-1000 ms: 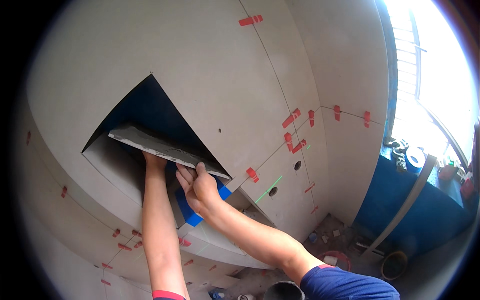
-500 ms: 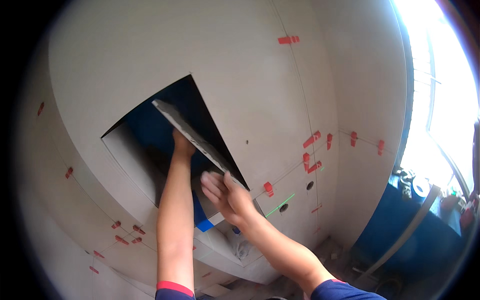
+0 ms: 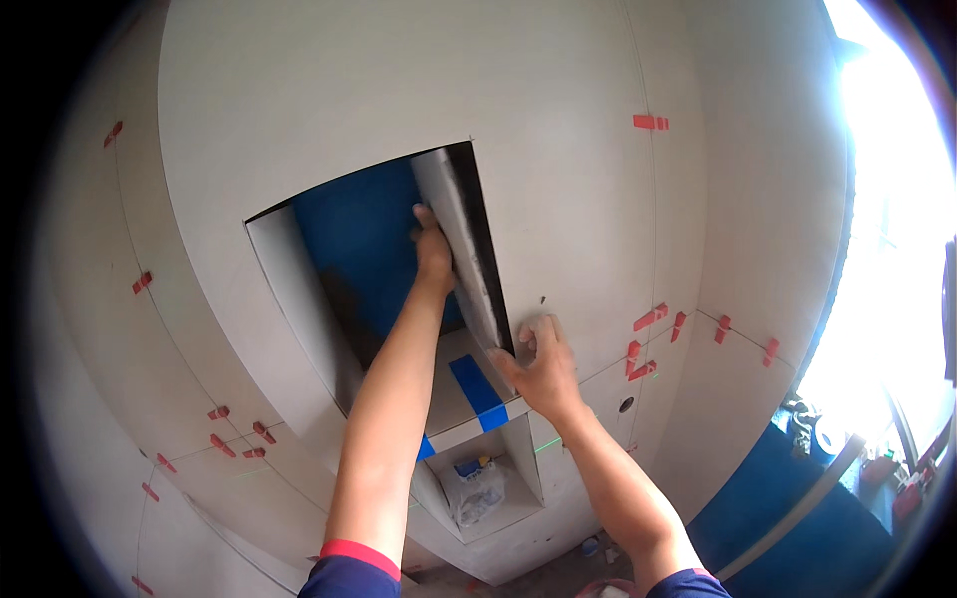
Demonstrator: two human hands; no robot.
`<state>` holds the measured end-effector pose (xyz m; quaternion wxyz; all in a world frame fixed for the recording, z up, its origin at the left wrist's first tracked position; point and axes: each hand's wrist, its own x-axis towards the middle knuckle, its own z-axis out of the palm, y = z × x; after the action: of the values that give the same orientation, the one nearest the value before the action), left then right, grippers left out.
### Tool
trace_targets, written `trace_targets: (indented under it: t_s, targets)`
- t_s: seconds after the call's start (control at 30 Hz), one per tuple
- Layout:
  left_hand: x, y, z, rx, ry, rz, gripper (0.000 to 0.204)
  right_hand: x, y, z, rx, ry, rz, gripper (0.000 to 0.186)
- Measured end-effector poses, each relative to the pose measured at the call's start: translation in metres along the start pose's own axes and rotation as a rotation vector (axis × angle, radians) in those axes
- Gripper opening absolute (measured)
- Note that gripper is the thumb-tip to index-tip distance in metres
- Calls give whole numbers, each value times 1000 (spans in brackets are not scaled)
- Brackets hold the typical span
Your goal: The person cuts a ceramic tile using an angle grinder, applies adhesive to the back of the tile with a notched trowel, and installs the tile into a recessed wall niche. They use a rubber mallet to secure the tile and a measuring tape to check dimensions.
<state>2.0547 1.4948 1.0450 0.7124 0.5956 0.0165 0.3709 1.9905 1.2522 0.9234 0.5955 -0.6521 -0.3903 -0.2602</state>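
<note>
A rectangular niche is cut into the pale tiled wall (image 3: pixel 578 199). My left hand (image 3: pixel 433 249) reaches inside it and holds a narrow tile strip (image 3: pixel 459 229), which stands tilted along the niche's right side. A dark gap shows between the strip and the opening's right edge. My right hand (image 3: pixel 546 369) is at the lower right corner of the opening. Its thumb reaches the strip's lower end, and its other fingers are apart and bent near the wall face. Blue tape (image 3: pixel 478 392) runs over the niche's bottom ledge.
Below lies a smaller niche holding a clear plastic bag (image 3: pixel 478 493). Red levelling wedges (image 3: pixel 650 317) sit along the tile joints on both sides. A bright window (image 3: pixel 902 219) is at right, above a blue wall (image 3: pixel 797 508) with tape rolls (image 3: pixel 825 439) and tools on its sill.
The strip has swung from slanting across the opening to standing near its right side. My left hand moved up and right with it; my right hand moved right to the opening's corner. The view shifted.
</note>
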Motion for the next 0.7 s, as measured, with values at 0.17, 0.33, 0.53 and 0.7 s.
trace_targets:
  t_s: [0.17, 0.33, 0.53, 0.7]
  targets:
    - [-1, -6, 25, 126, 147, -23, 84, 4, 15, -6, 23, 18, -50, 43]
    - [-7, -8, 29, 34, 32, 110, 88, 4, 11, -10, -4, -12, -17, 39]
    - [-13, -3, 36, 36, -67, 199, 94, 5, 18, -8, 30, 20, -31, 38]
    - [-7, -4, 34, 218, 205, 105, 101, 2, 16, -2, 39, 7, -33, 41]
